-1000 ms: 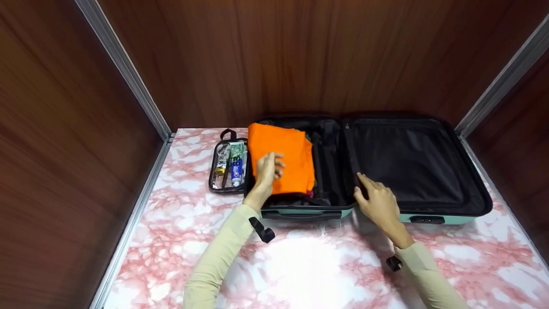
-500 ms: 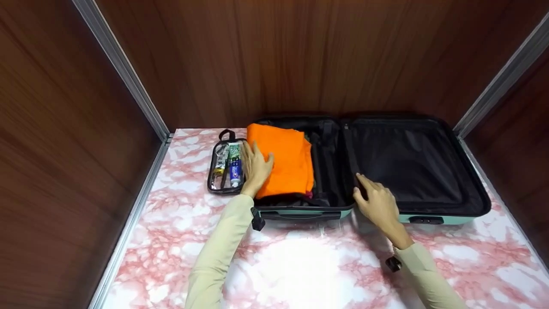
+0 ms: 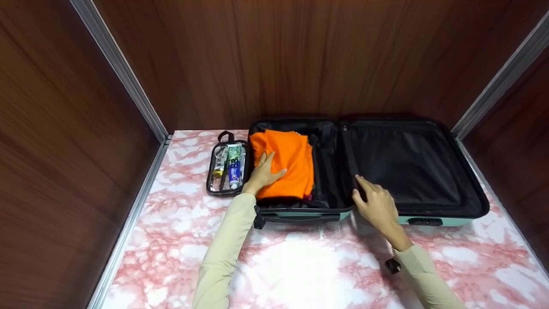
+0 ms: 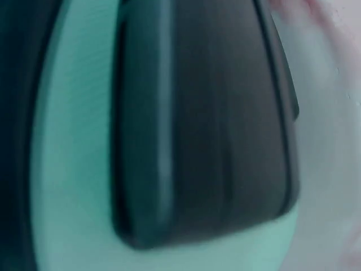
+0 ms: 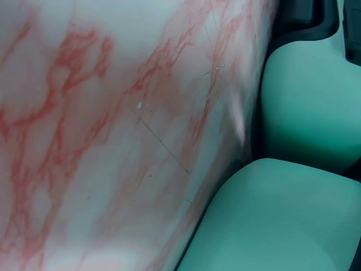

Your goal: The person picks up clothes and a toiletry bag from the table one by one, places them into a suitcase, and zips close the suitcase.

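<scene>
An open suitcase with a mint-green shell (image 3: 346, 215) and black lining lies on the table. Folded orange cloth (image 3: 296, 165) fills the left part of its left half, with creases near my fingers. My left hand (image 3: 262, 174) rests on the cloth's left side, fingers spread and fairly straight. My right hand (image 3: 377, 205) touches the suitcase's inner edge between the halves, fingers relaxed. Close up in the left wrist view is the suitcase's black side handle (image 4: 225, 124). Green shell corners (image 5: 282, 214) show in the right wrist view. Neither wrist view shows fingers.
Left of the suitcase lies a clear toiletry pouch (image 3: 208, 176) with black trim, holding a blue-and-green toothpaste tube (image 3: 234, 169) and other small items. The suitcase's right half (image 3: 411, 167) lies flat, a combination lock (image 3: 424, 222) on its front. Wood-patterned panels (image 3: 300, 60) enclose the table.
My left hand moved from above the orange cloth to its left edge, then right onto it. The cloth's left edge shifted inward and wrinkled. My right hand stayed put.
</scene>
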The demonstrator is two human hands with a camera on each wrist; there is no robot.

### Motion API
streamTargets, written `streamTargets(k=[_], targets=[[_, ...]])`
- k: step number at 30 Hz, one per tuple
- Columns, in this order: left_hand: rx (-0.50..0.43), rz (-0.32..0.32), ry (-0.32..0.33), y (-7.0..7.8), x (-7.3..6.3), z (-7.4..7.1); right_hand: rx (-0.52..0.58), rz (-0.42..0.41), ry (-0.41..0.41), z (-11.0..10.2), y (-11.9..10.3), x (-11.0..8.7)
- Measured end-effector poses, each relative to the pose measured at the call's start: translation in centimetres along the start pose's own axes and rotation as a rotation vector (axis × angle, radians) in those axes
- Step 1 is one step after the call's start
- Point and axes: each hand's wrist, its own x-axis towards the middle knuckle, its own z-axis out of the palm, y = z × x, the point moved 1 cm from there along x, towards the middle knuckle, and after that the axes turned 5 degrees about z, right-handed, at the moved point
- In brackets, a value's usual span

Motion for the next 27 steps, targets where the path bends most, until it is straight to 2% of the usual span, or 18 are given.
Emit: streamTargets(k=[3, 7, 10, 13, 16, 22, 27], targets=[[0.056, 0.013, 0.059, 0.1, 0.2, 0.1, 0.001, 0.001, 0.001, 0.0, 0.0, 0.0], [0.180, 0.049, 0.149, 0.2, 0.5, 0.2, 0.003, 0.006, -0.020, 0.1, -0.1, 0.0], [0.191, 0.032, 0.099, 0.0, 0.7, 0.1, -0.003, 0.008, -0.033, 0.1, -0.2, -0.1], [0.127, -0.019, -0.010, -0.2, 0.7, 0.0, -0.010, 0.001, -0.032, 0.0, -0.2, -0.1], [0.065, -0.053, -0.067, -0.3, 0.6, -0.2, -0.011, -0.010, -0.023, 0.0, -0.2, -0.1], [0.001, -0.049, -0.060, 0.0, 0.6, -0.4, -0.011, -0.011, -0.010, -0.3, -0.1, 0.0], [0.036, -0.059, 0.010, 0.7, 0.7, 0.3, -0.013, 0.000, -0.024, -0.3, -0.1, 0.1]])
